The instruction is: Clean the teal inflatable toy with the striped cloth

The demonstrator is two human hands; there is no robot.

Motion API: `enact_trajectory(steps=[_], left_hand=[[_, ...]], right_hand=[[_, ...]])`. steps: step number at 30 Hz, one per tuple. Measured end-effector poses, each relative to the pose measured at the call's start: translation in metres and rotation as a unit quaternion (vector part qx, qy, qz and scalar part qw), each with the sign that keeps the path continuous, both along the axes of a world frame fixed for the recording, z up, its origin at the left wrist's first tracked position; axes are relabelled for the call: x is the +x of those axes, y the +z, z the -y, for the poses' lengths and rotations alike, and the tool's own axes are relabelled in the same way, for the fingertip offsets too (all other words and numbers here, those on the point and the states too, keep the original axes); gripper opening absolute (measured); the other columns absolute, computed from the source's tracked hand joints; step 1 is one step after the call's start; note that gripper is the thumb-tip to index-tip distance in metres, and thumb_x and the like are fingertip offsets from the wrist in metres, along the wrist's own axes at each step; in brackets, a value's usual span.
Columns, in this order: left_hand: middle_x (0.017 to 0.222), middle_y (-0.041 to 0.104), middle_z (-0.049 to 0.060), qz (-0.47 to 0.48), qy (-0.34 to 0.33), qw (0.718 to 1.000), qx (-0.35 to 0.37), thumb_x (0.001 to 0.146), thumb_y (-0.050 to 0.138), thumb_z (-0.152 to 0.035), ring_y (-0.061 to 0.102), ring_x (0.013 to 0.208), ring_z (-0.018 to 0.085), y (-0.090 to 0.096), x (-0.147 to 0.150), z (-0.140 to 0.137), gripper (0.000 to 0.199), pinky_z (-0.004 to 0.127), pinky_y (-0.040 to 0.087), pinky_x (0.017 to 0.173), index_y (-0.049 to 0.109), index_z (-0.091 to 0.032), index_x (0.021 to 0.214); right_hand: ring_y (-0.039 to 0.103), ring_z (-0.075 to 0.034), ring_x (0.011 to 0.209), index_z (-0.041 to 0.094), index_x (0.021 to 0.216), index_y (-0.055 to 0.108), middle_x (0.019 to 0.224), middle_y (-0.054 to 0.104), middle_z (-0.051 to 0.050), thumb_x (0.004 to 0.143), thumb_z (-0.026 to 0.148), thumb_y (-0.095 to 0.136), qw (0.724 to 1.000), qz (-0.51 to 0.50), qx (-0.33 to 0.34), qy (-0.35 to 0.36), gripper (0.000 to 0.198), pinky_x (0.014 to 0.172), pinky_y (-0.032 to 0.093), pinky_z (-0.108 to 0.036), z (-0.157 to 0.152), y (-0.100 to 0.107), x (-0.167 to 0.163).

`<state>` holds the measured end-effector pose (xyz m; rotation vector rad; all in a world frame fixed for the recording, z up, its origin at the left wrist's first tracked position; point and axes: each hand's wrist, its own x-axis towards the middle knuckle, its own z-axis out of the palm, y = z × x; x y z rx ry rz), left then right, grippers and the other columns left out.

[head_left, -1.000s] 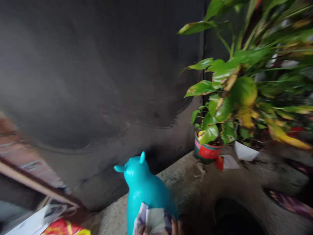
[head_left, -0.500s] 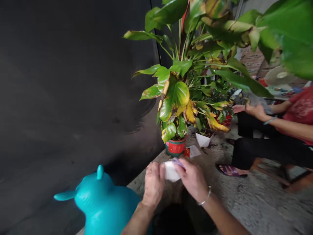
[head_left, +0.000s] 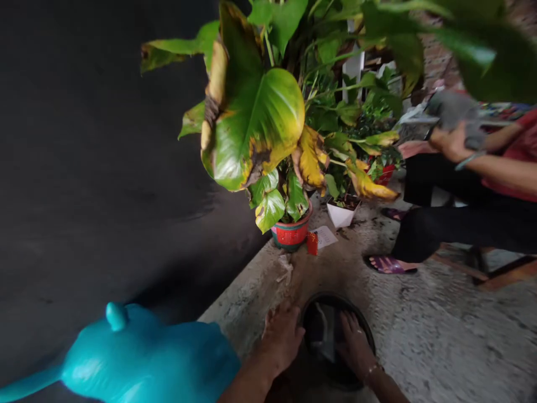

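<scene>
1. Basin [head_left: 338, 341], dark and round, sits on the concrete floor [head_left: 440, 330] just below you;
2. your right hand [head_left: 356, 348] rests inside it, fingers loose, nearer than the left;
3. your left hand [head_left: 280, 340] lies flat at its left rim, gripping nothing.

**Clearance around the dark basin**

Your hands sit at the black basin [head_left: 335, 336]. Left: turquoise toy [head_left: 142, 358] close by. Ahead: red pot [head_left: 291, 235], white pot [head_left: 340, 214], overhanging leaves [head_left: 255, 123]. Right: open concrete floor [head_left: 440, 336], then a seated person's foot [head_left: 388, 264].
</scene>
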<state>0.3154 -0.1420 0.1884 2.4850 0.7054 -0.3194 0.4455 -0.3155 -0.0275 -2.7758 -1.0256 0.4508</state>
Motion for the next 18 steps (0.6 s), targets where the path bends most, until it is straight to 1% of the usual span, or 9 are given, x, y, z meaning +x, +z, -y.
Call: enact_trajectory(steps=[2, 4, 5, 7, 9, 11, 14, 16, 18], left_hand=[[0.13, 0.056, 0.01, -0.009, 0.005, 1.0, -0.008, 0.082, 0.042, -0.024, 0.05, 0.123, 0.025, -0.001, -0.005, -0.005, 0.041, 0.047, 0.034, 0.11, 0.058, -0.02, 0.12], [0.133, 0.055, 0.007, -0.016, 0.007, 0.999, -0.028, 0.082, 0.043, -0.026, 0.047, 0.126, 0.024, -0.001, -0.008, -0.009, 0.042, 0.045, 0.031, 0.112, 0.057, -0.021, 0.121], [0.134, 0.055, 0.006, -0.019, 0.011, 0.999, -0.039, 0.082, 0.044, -0.027, 0.046, 0.127, 0.024, -0.002, -0.01, -0.01, 0.042, 0.044, 0.03, 0.113, 0.057, -0.023, 0.122], [0.135, 0.054, 0.003, -0.021, 0.02, 0.998, -0.06, 0.082, 0.045, -0.028, 0.045, 0.127, 0.023, -0.002, -0.013, -0.013, 0.042, 0.042, 0.03, 0.114, 0.057, -0.025, 0.122], [0.135, 0.054, 0.001, -0.02, 0.028, 0.996, -0.08, 0.081, 0.046, -0.029, 0.045, 0.126, 0.022, -0.001, -0.014, -0.018, 0.043, 0.042, 0.029, 0.115, 0.056, -0.028, 0.123], [0.134, 0.054, 0.001, -0.023, 0.031, 0.994, -0.098, 0.081, 0.046, -0.029, 0.045, 0.127, 0.022, 0.002, -0.014, -0.023, 0.043, 0.042, 0.028, 0.116, 0.055, -0.029, 0.123], [0.133, 0.055, 0.002, -0.047, 0.031, 0.992, -0.114, 0.081, 0.046, -0.029, 0.043, 0.128, 0.022, 0.006, -0.011, -0.028, 0.044, 0.043, 0.025, 0.117, 0.054, -0.028, 0.124], [0.131, 0.055, 0.002, -0.055, 0.031, 0.991, -0.115, 0.081, 0.045, -0.029, 0.044, 0.127, 0.022, 0.005, -0.009, -0.029, 0.045, 0.044, 0.022, 0.118, 0.054, -0.026, 0.124], [0.13, 0.057, 0.002, -0.047, 0.027, 0.992, -0.112, 0.081, 0.044, -0.028, 0.046, 0.125, 0.023, 0.002, -0.009, -0.026, 0.044, 0.046, 0.022, 0.118, 0.055, -0.027, 0.124]], right_hand=[[0.014, -0.032, 0.144, 0.006, 0.145, 0.028, 0.154, 0.025, -0.017, 0.065, 0.017, 0.059, 0.999, -0.015, -0.029, 0.017, 0.087, 0.113, 0.026, -0.047, -0.012, -0.019, 0.007], [0.01, -0.034, 0.145, 0.005, 0.145, 0.025, 0.155, 0.02, -0.018, 0.06, 0.014, 0.06, 0.998, -0.027, -0.058, 0.025, 0.093, 0.113, 0.022, -0.054, -0.022, -0.038, 0.014], [0.009, -0.035, 0.145, 0.005, 0.145, 0.026, 0.155, 0.019, -0.018, 0.06, 0.012, 0.058, 0.997, -0.031, -0.069, 0.028, 0.091, 0.113, 0.019, -0.057, -0.026, -0.047, 0.016], [0.009, -0.036, 0.145, 0.005, 0.145, 0.027, 0.155, 0.02, -0.019, 0.065, 0.012, 0.054, 0.995, -0.037, -0.084, 0.032, 0.084, 0.112, 0.014, -0.061, -0.031, -0.066, 0.016], [0.012, -0.034, 0.145, 0.007, 0.145, 0.028, 0.153, 0.026, -0.018, 0.07, 0.017, 0.053, 0.994, -0.048, -0.088, 0.041, 0.08, 0.113, 0.013, -0.06, -0.034, -0.084, 0.009], [0.021, -0.032, 0.143, 0.011, 0.145, 0.032, 0.15, 0.035, -0.018, 0.072, 0.022, 0.054, 0.992, -0.067, -0.094, 0.045, 0.077, 0.114, 0.018, -0.053, -0.035, -0.098, -0.003], [0.041, -0.032, 0.133, 0.01, 0.138, 0.044, 0.142, 0.045, -0.021, 0.076, 0.02, 0.049, 0.989, -0.094, -0.11, 0.028, 0.062, 0.107, 0.034, -0.046, -0.036, -0.109, -0.019], [0.055, -0.031, 0.119, 0.011, 0.129, 0.054, 0.13, 0.056, -0.022, 0.079, 0.017, 0.043, 0.988, -0.107, -0.115, 0.014, 0.052, 0.098, 0.043, -0.044, -0.037, -0.108, -0.022], [0.065, -0.03, 0.102, 0.015, 0.113, 0.066, 0.11, 0.067, -0.02, 0.081, 0.017, 0.041, 0.986, -0.118, -0.115, 0.006, 0.04, 0.089, 0.047, -0.045, -0.038, -0.099, -0.016]])
